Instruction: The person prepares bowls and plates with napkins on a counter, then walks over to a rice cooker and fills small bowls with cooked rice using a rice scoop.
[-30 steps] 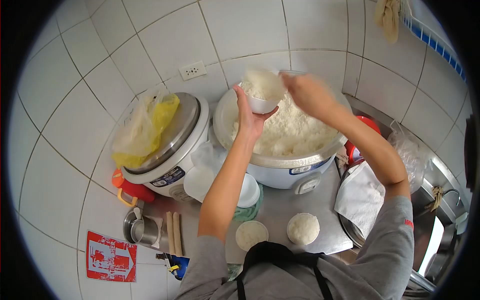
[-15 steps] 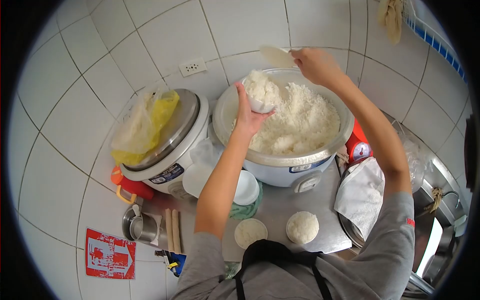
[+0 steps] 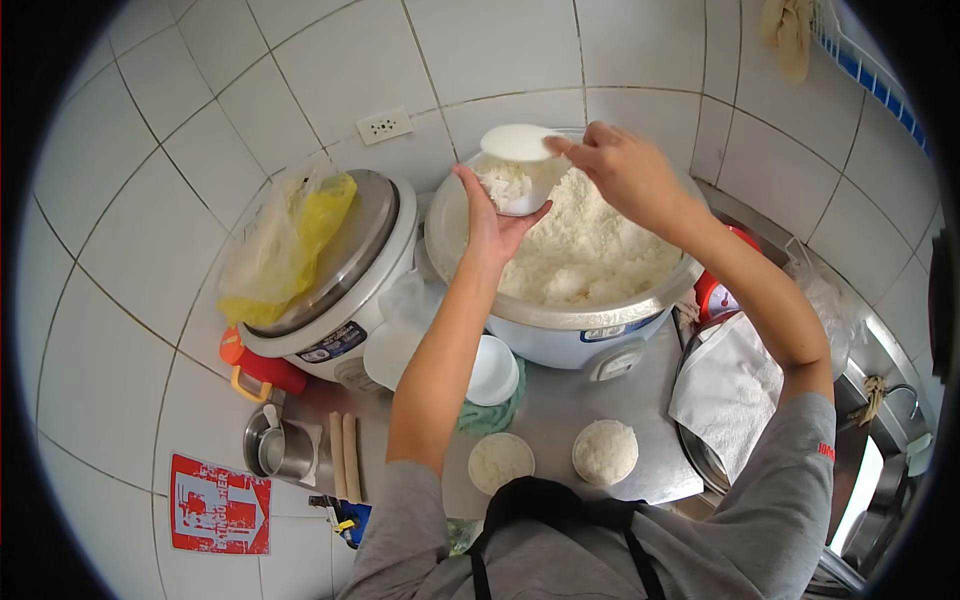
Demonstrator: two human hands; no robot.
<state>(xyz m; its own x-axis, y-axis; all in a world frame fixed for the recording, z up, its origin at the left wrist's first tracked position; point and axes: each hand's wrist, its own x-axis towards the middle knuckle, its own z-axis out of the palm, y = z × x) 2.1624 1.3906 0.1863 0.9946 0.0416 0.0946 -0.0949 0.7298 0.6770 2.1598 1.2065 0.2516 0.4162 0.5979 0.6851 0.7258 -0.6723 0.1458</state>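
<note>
My left hand [image 3: 492, 225] is wrapped around a small white bowl [image 3: 522, 207] that has rice in it, above the left side of a large rice cooker [image 3: 588, 318]. In my right hand [image 3: 625, 170] is a white rice paddle [image 3: 517, 143], its flat blade just over the bowl and hiding part of the rice there. A big heap of cooked rice [image 3: 590, 250] fills much of the open cooker. Two more bowls of rice, a left one [image 3: 502, 463] and a right one [image 3: 605, 453], stand on the counter close to my body.
A second rice cooker [image 3: 385, 240] with its lid on stands left, a yellow plastic bag [image 3: 325, 230] on top. White empty bowls [image 3: 492, 372] rest on a green cloth [image 3: 495, 412]. A metal pot [image 3: 285, 452] is at lower left; a white cloth [image 3: 728, 390] lies at right.
The paddle has come left and down from beyond the cooker's back rim to over the bowl. Rice in the held bowl looks lower than the earlier mound.
</note>
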